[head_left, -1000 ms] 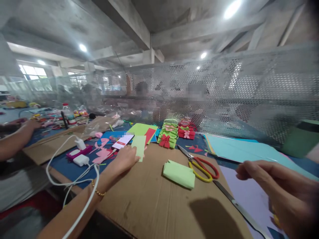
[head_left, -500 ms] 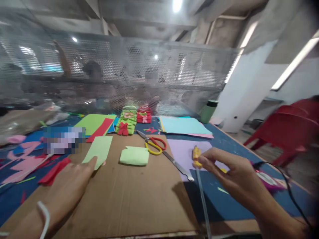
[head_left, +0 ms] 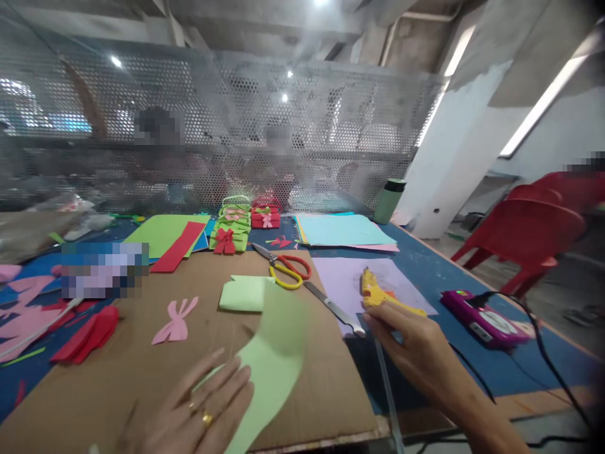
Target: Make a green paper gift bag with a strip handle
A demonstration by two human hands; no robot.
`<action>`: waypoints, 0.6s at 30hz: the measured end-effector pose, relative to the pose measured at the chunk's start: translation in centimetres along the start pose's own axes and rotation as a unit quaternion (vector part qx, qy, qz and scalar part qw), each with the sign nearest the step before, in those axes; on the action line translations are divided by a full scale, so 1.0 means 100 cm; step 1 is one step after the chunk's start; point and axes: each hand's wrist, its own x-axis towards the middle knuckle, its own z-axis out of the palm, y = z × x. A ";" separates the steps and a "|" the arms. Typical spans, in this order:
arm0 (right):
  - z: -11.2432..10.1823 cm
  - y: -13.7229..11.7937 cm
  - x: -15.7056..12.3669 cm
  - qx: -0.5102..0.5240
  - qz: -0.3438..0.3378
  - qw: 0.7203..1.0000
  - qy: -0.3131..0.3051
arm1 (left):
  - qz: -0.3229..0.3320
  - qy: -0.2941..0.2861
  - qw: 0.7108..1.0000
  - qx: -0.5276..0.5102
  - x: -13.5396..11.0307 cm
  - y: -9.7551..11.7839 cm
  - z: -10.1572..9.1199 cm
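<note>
The blue table [head_left: 425, 271] is carrying a cardboard sheet [head_left: 321, 384]. A pale green sheet [head_left: 281, 353] is curving above its near side, the left hand [head_left: 208, 403] gripping it, fingers slightly parted. At right, the right hand [head_left: 420, 343] is pinching a yellow glue gun [head_left: 373, 290], fingers nearly closed. A pink bow [head_left: 176, 323] is lying left.

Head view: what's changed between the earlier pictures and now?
The view has swung right. The left hand has brought the pale green strip right and toward the near edge of the cardboard, uncovering a pink bow. The right hand is still at the yellow glue gun. The scissors and folded green piece stay put.
</note>
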 end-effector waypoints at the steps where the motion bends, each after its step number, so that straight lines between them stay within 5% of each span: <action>1: 0.002 -0.001 0.000 0.002 -0.008 1.000 -0.003 | 0.013 0.004 1.000 0.004 0.023 0.004 -0.002; 4: 0.007 -0.011 0.000 0.021 -0.043 0.999 -0.001 | 0.042 0.003 0.999 0.013 0.054 0.008 -0.013; 8: 0.011 -0.041 0.000 0.078 -0.128 0.987 -0.065 | 0.031 -0.037 0.998 -0.048 0.050 0.003 -0.024; 12: 0.017 -0.068 0.006 0.084 -0.189 0.962 -0.179 | -0.043 -0.010 0.989 -0.140 0.050 -0.003 -0.026; 15: 0.029 -0.073 0.008 0.086 -0.218 0.952 -0.197 | -0.060 0.010 0.985 -0.159 0.056 -0.007 -0.035; 18: 0.044 -0.073 0.005 0.082 -0.238 0.948 -0.196 | -0.049 -0.049 0.994 -0.086 0.063 -0.002 -0.052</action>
